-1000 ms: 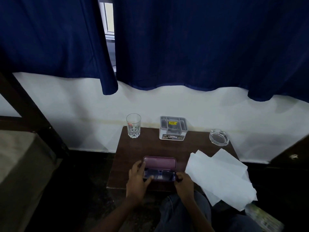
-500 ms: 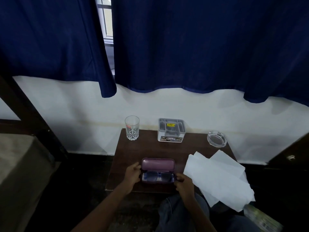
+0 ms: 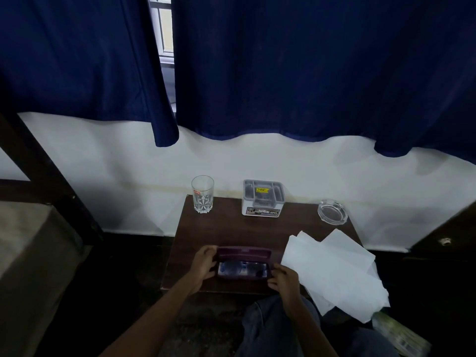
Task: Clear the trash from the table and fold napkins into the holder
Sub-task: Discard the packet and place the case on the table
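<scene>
Left hand point(image 3: 203, 264) and right hand point(image 3: 284, 278) grip the rigid oblong purple case point(image 3: 244, 264), lid raised, at the tabletop point(image 3: 231, 230) near edge.

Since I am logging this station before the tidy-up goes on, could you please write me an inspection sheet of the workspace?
Surface: small dark wooden table against a white wall.
Job's things: white napkins loose at the right edge, overhanging; grey holder at the back, no napkins visible in it.
Clutter: open purple case, drinking glass, glass ashtray.
Grippers: left hand and right hand grip the case's ends.
Cables: nothing seen.
Surroundings: blue curtains, window gap.
</scene>
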Demonstrator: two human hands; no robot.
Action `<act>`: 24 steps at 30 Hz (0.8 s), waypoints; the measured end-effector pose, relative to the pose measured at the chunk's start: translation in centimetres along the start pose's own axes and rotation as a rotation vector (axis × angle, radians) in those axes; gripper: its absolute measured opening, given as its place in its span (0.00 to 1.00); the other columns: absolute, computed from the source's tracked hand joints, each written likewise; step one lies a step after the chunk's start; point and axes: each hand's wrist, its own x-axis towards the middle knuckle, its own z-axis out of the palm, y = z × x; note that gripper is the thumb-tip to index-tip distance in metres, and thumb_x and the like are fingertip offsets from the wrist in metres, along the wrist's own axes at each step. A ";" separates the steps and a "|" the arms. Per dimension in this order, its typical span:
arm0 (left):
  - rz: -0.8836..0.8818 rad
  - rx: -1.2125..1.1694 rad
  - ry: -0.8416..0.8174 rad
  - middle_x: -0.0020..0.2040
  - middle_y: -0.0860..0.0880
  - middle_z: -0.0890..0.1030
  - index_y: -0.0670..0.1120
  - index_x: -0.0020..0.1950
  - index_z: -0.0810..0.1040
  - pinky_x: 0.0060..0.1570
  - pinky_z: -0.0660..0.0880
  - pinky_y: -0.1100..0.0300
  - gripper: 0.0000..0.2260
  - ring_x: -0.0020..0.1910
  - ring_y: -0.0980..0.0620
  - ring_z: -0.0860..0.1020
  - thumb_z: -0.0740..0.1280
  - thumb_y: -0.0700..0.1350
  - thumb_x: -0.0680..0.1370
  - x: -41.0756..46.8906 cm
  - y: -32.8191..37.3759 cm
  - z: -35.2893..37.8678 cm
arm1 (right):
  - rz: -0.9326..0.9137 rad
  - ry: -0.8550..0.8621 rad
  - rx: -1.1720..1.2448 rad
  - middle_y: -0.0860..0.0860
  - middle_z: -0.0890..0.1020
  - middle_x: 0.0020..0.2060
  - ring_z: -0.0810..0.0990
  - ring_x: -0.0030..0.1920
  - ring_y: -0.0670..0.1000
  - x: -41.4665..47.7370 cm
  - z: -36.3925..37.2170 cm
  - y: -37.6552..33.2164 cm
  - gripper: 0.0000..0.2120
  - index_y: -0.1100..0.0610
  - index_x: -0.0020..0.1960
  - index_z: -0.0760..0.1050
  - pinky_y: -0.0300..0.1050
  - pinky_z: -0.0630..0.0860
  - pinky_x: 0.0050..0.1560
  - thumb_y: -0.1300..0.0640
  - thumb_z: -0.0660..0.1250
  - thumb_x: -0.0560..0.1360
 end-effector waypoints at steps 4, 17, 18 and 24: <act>0.011 -0.003 -0.018 0.47 0.48 0.77 0.45 0.50 0.73 0.50 0.73 0.53 0.09 0.51 0.46 0.76 0.64 0.49 0.77 -0.1 -0.4 -0.2 | 0.014 0.025 0.036 0.59 0.79 0.43 0.76 0.36 0.53 0.3 0.2 0.2 0.13 0.68 0.58 0.74 0.45 0.76 0.40 0.61 0.57 0.80; 0.173 0.293 0.156 0.48 0.44 0.80 0.42 0.51 0.78 0.52 0.76 0.46 0.13 0.50 0.45 0.79 0.74 0.36 0.68 0.3 -3.1 -0.7 | -0.044 0.034 -0.128 0.58 0.79 0.37 0.76 0.32 0.51 0.0 0.5 0.3 0.16 0.68 0.62 0.73 0.37 0.76 0.29 0.63 0.65 0.76; 0.157 0.312 0.177 0.48 0.42 0.82 0.41 0.51 0.80 0.50 0.77 0.46 0.14 0.50 0.43 0.80 0.75 0.39 0.67 0.5 -3.4 -0.8 | -0.041 0.036 -0.134 0.57 0.78 0.35 0.76 0.31 0.51 0.1 0.5 0.4 0.16 0.68 0.61 0.73 0.37 0.76 0.29 0.63 0.65 0.76; 0.099 0.344 0.176 0.45 0.35 0.84 0.41 0.48 0.83 0.50 0.78 0.46 0.14 0.48 0.39 0.82 0.77 0.44 0.65 1.1 -3.6 -1.0 | -0.049 0.054 -0.193 0.59 0.79 0.41 0.77 0.38 0.55 0.5 0.6 0.5 0.15 0.69 0.59 0.75 0.43 0.77 0.34 0.63 0.65 0.75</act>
